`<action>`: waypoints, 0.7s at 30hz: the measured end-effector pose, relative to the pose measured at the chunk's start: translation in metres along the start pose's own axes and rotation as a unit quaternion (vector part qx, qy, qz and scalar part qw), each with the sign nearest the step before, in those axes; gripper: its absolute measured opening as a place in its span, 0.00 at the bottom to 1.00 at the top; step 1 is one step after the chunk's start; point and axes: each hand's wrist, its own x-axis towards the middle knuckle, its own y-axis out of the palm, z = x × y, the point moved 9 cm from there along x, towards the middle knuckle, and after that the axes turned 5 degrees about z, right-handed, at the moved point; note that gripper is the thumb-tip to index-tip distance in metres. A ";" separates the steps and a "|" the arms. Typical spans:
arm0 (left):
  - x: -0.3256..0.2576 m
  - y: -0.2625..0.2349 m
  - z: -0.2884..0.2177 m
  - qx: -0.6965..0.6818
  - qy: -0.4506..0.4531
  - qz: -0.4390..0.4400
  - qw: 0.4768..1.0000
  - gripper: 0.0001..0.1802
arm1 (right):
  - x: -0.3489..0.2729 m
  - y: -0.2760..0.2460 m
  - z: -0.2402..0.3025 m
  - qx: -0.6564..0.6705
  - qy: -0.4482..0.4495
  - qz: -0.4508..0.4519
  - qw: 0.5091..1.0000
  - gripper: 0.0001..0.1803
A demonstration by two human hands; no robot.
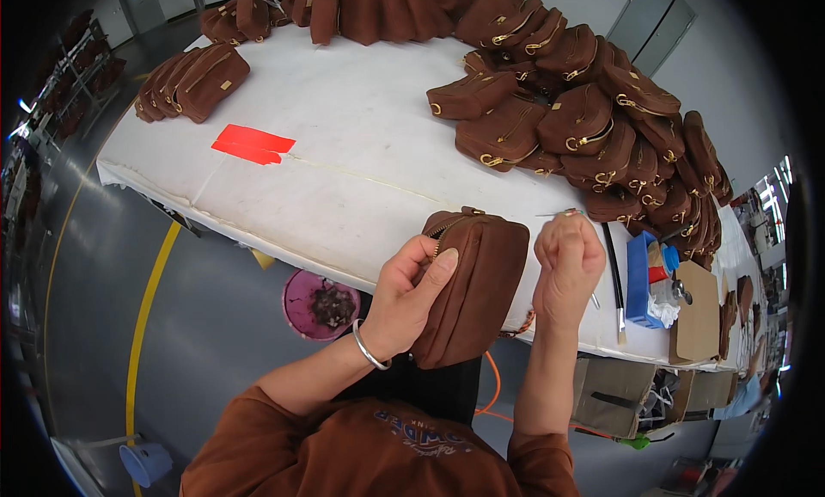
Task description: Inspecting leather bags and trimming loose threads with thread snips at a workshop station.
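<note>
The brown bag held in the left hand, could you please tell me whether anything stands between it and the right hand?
Nothing visible stands between the right hand and the brown bag; only a narrow strip of white tabletop shows between them. The left hand grips the bag's left side, clear of that gap.

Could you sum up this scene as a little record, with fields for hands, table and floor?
Left hand: grips a brown pouch by its zipper edge
Right hand: closed, beside the pouch, apparently holding a thin item
Table: white; brown bags piled at far and right sides; red patch at left
Nearby right: brush, blue tray
Floor: pink bin
</note>
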 end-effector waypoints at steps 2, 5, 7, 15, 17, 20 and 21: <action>0.001 -0.010 0.005 -0.013 -0.012 -0.005 1.000 0.08 | -0.011 0.005 0.007 0.046 -0.011 -0.018 0.999 0.09; 0.001 -0.010 0.005 -0.040 -0.027 -0.007 0.999 0.08 | -0.021 0.033 0.012 -0.142 0.004 -0.016 0.990 0.06; 0.001 -0.010 0.005 -0.051 -0.032 -0.008 0.998 0.08 | -0.020 0.048 0.013 -0.229 -0.032 0.037 0.972 0.10; 0.001 -0.013 0.005 -0.088 -0.041 -0.004 0.995 0.07 | -0.016 0.084 0.019 -0.390 -0.251 0.062 0.884 0.09; 0.002 -0.016 0.008 -0.101 -0.060 -0.004 0.993 0.07 | -0.011 0.087 0.013 -0.416 -0.277 0.053 0.864 0.06; 0.006 -0.023 0.014 -0.119 -0.083 -0.013 0.989 0.08 | -0.006 0.089 0.003 -0.404 -0.264 0.060 0.874 0.06; 0.007 -0.025 0.014 -0.115 -0.087 -0.016 0.989 0.08 | -0.005 0.089 0.002 -0.390 -0.245 0.062 0.885 0.05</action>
